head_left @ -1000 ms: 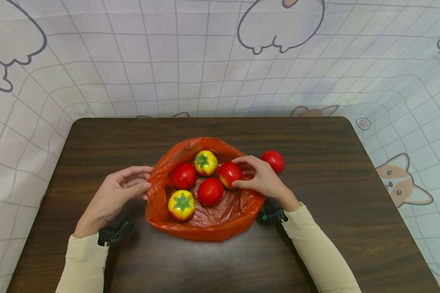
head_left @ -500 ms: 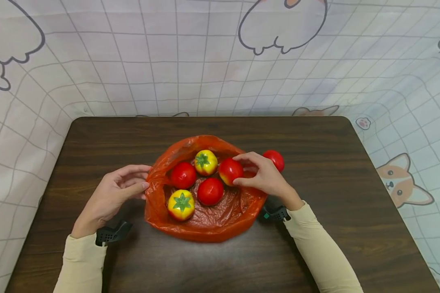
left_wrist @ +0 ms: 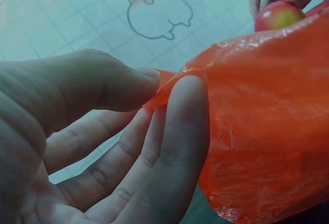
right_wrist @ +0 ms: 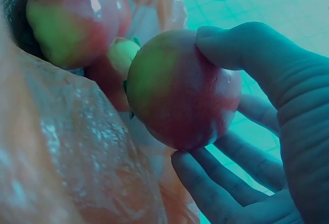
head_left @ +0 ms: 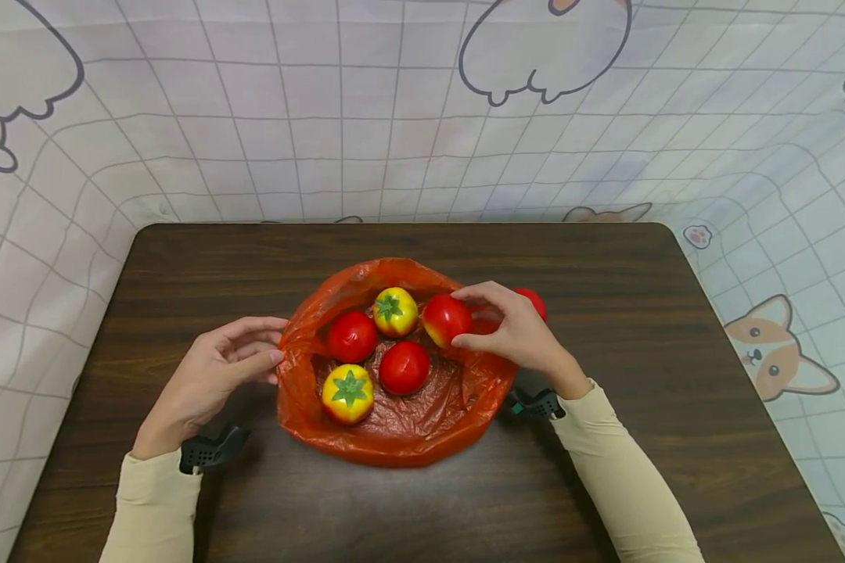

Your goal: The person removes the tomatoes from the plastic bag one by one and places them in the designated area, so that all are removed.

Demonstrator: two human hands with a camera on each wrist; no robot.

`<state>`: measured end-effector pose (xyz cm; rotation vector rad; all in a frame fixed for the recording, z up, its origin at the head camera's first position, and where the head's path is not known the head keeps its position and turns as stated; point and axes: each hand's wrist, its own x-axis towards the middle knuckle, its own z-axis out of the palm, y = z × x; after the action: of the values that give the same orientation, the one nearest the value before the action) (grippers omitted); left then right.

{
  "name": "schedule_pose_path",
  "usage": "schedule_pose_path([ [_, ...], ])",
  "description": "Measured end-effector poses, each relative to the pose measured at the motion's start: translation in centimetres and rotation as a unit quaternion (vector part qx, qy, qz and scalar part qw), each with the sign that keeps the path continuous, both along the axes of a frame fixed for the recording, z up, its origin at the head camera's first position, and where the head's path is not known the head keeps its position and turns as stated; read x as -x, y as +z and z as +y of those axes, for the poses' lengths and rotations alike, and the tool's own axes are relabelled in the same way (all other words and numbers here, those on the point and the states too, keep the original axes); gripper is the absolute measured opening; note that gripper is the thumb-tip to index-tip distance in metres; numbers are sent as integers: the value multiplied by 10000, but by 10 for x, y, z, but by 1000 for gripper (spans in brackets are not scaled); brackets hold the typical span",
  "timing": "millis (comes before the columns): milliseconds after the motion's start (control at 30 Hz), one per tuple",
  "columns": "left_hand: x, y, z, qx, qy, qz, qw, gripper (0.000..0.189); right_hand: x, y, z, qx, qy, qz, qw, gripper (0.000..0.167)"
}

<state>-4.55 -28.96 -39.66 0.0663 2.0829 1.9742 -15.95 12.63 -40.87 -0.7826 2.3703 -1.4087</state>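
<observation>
My left hand [head_left: 214, 374] pinches the left rim of an orange-red plastic bag [head_left: 387, 450] between thumb and index finger. In the left wrist view the film of the bag [left_wrist: 262, 106] bunches at that pinch. My right hand [head_left: 517, 332] holds a red and yellow toy tomato [head_left: 446, 320] by its sides, over the right part of the bag's mouth. The right wrist view has this tomato [right_wrist: 180, 90] between the thumb and fingers. Several more tomatoes lie in the bag, among them a red one [head_left: 404, 367] and a yellow one with a green star-shaped top [head_left: 348, 393].
Another red tomato [head_left: 533, 303] lies on the dark wooden table [head_left: 627, 313], right of the bag and partly hidden behind my right hand. A white gridded cloth [head_left: 394, 102] with cartoon dogs hangs behind the table and at its sides.
My right hand has moved slightly up and to the right in the head view, with the tomato in its fingers. My left hand has shifted slightly left, still pinching the rim.
</observation>
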Motion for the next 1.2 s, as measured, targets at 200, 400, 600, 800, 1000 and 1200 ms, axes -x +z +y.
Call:
schedule_pose_path([
  [200, 0, 1, 1, 98, -45, -28, 9999, 45, 0, 5, 5, 115, -66, 140, 9998, 61],
  [400, -2, 1, -1, 41, -68, -87, 9999, 44, 0, 14, 9, 19, -178, 280, 9994, 60],
  [600, -2, 2, -2, 65, -55, -110, 9999, 45, 1, 17, 15, 77, -277, 245, 9993, 60],
  [800, -2, 1, -1, 86, -73, -77, 9999, 44, 3, 16, 24, 36, -438, 242, 9987, 59],
  [1000, -1, 0, -1, -10, -113, -25, 9999, 44, 4, 18, 33, 163, -567, 82, 9982, 58],
  [1200, 0, 0, 0, -59, -104, -1, 9999, 43, 4, 19, 42, 71, -692, 60, 9976, 57],
])
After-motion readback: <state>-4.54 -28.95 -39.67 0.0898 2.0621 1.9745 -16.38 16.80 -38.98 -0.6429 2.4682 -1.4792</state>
